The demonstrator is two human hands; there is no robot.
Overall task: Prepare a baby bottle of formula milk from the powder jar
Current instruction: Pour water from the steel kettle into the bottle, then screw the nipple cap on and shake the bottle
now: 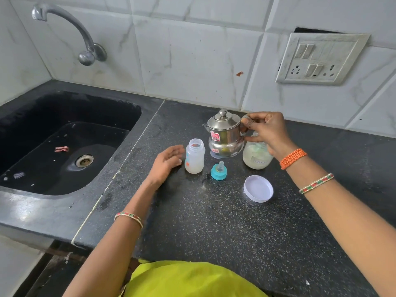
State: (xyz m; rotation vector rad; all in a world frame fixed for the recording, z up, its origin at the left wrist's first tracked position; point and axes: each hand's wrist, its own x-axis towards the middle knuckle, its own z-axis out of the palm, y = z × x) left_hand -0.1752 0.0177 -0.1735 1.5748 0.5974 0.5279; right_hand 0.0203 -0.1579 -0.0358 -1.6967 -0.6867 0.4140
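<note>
A steel-topped glass kettle (225, 136) is gripped at its handle by the right hand (267, 133), fingers curled closed around it; whether its base is touching the counter (214, 221) cannot be told. The open bottle (194, 156) is seen upright just at 8 o'clock of the kettle, with a little whitish content at its bottom. The left hand (168, 160) is held loosely open, empty, at 9 o'clock of the bottle, fingertips just beside it. The teal nipple cap (218, 171) is stood on the counter at 6 o'clock of the kettle. The powder jar (256, 157), uncovered and labelled, is partly hidden under the right wrist, at 4 o'clock of the kettle. Its white lid (258, 188) is laid upside down at 6 o'clock of the jar. A dark sink (53, 146) is seen at 9 o'clock.
</note>
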